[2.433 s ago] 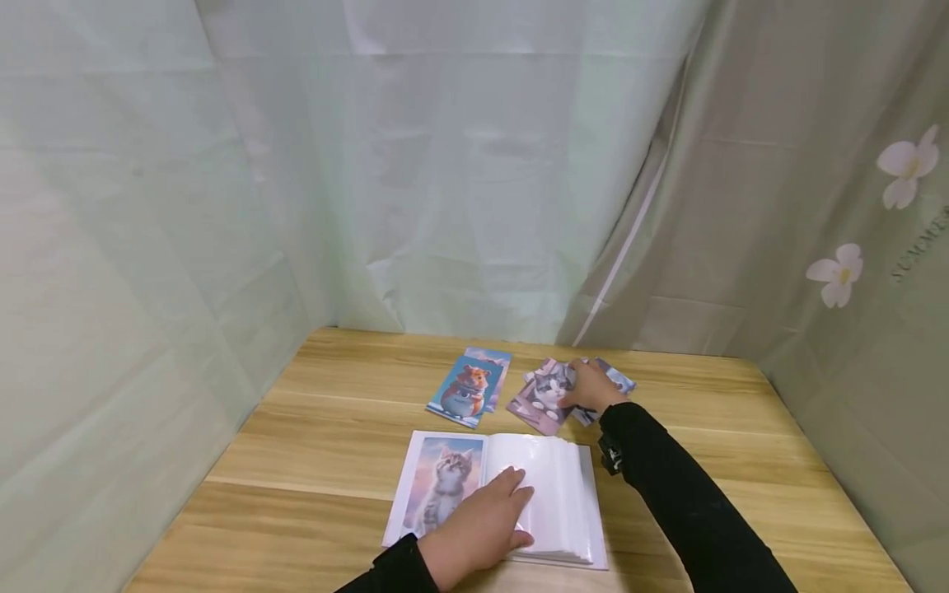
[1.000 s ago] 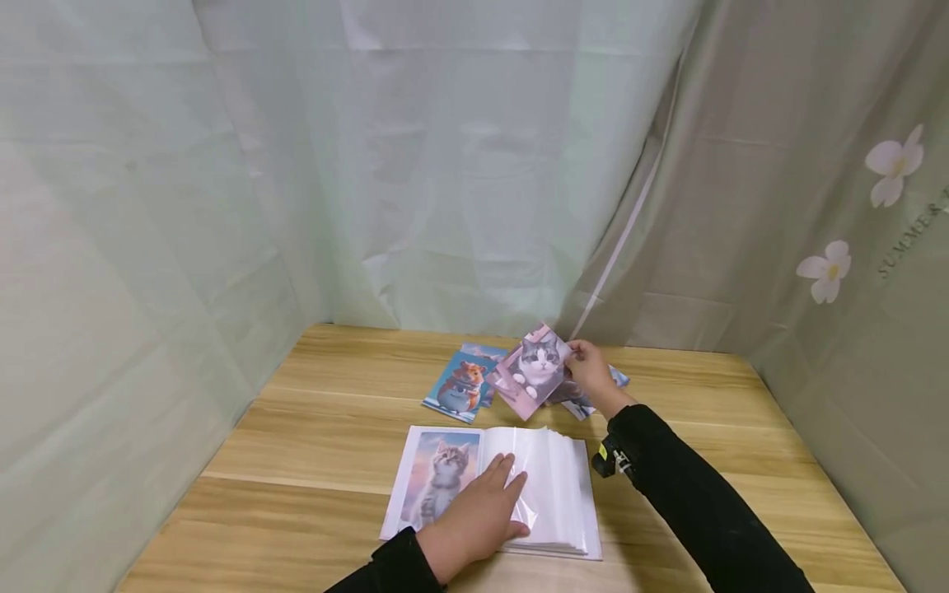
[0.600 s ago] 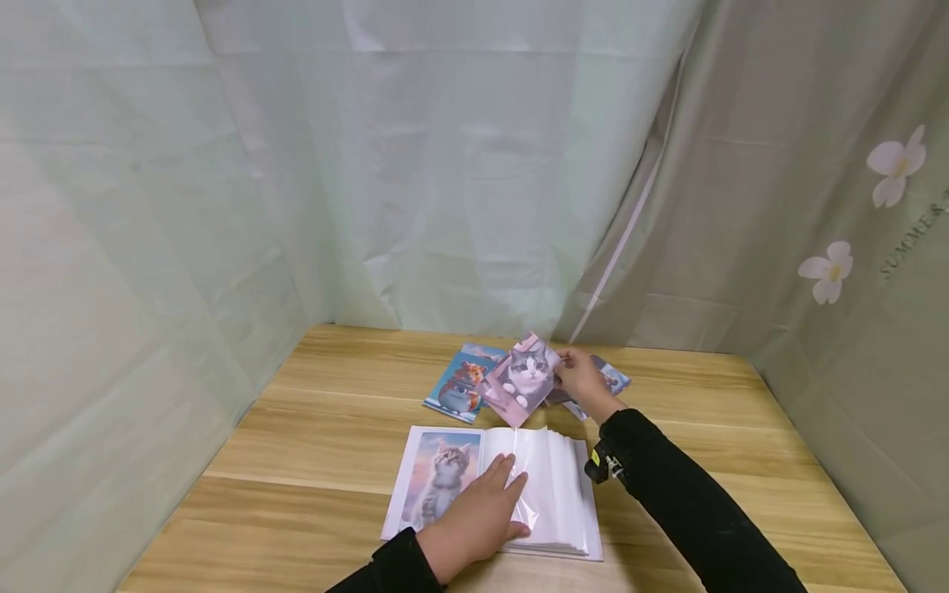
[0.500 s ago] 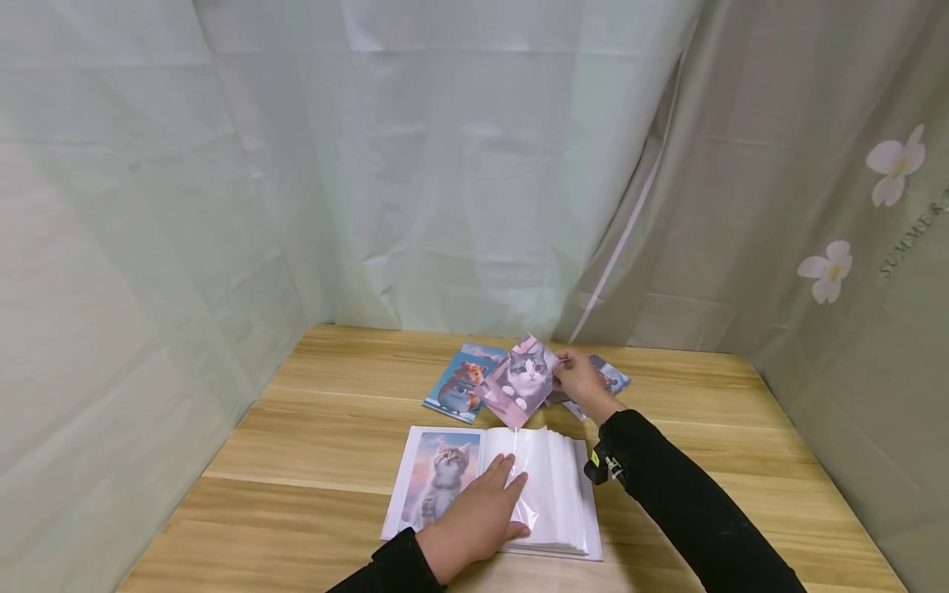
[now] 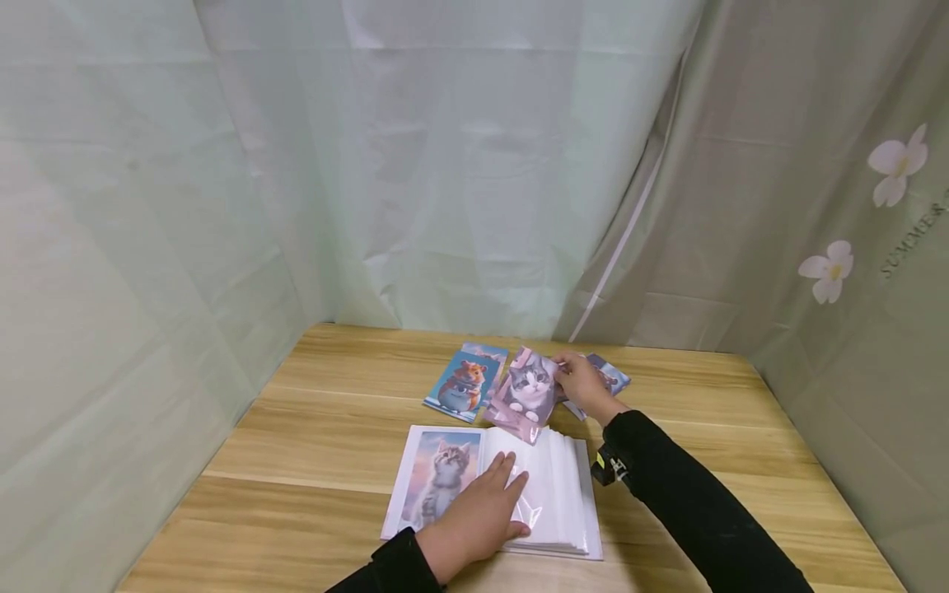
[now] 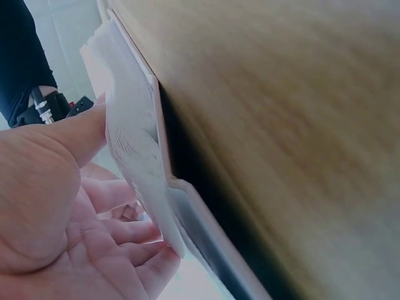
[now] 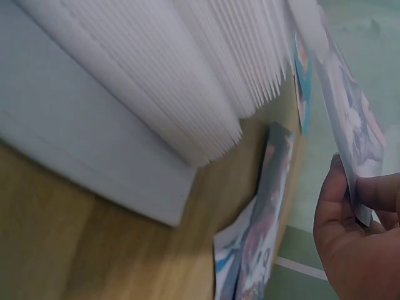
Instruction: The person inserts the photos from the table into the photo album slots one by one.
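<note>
A photo album (image 5: 596,527) lies open on the table, with a kitten picture (image 5: 447,478) on its left page and clear sleeves on the right. My left hand (image 5: 478,515) rests across the inner part of the right page, fingers extended; in the left wrist view its fingertips touch the page stack (image 6: 134,134). Between thumb and fingers, my right hand (image 5: 586,387) pinches a photo card (image 5: 530,387) of a grey-and-white cat on pink. The card's lower edge overlaps the top of the right page in the head view. The right wrist view shows the thumb (image 7: 378,190) on the card's edge.
Left of the held card lies a hamster card (image 5: 463,387), partly over another card (image 5: 485,352). More picture cards (image 5: 610,375) lie behind and beside my right hand. Pale curtains (image 5: 460,206) surround the wooden table (image 5: 296,461).
My right hand has lifted the cat card from the right-hand pile, carried it left, then turned it more upright and lowered it to the album's top edge. My left hand stays on the page.
</note>
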Demonstrator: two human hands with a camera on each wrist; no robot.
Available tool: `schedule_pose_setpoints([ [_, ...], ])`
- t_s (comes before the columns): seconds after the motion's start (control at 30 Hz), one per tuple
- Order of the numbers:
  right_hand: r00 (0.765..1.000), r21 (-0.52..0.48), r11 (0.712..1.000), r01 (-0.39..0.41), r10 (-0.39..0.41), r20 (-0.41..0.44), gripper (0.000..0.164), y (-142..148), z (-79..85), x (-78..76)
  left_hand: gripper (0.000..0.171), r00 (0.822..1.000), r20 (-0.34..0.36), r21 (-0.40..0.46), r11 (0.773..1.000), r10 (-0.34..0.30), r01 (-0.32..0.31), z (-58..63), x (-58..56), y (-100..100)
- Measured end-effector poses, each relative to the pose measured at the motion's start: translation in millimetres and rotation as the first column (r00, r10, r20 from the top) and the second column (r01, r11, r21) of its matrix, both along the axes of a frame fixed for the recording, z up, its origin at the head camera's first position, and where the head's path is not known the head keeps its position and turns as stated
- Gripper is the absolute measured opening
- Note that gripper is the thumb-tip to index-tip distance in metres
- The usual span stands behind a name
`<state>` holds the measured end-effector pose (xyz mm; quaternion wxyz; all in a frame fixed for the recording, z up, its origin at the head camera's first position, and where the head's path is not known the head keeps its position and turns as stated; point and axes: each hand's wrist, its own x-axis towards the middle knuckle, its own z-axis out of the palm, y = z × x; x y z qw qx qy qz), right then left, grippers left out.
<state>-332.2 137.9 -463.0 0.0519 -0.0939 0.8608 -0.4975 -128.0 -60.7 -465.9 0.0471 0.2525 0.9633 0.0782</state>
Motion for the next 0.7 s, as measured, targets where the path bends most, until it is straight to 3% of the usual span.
schedule_pose_setpoints([
  [0.27, 0.995, 0.147, 0.986, -0.082, 0.089, -0.037, 0.028, 2, 13.5, -5.3, 0.073, 1.0, 0.018, -0.002, 1.0, 0.002, -0.002, 0.0, -0.2, 0],
  [0.53, 0.988, 0.135, 0.98, -0.148, 0.153, -0.025, 0.033, -4, 28.1, -11.4, 0.072, 0.999, 0.043, -0.001, 1.0, 0.012, -0.012, 1.2, 0.2, 1],
  [0.7, 0.979, 0.202, 0.962, -0.181, 0.196, -0.054, 0.033, -7, 37.3, -12.7, 0.073, 1.0, 0.03, 0.001, 1.0, 0.01, -0.01, 0.1, 0.8, 1],
])
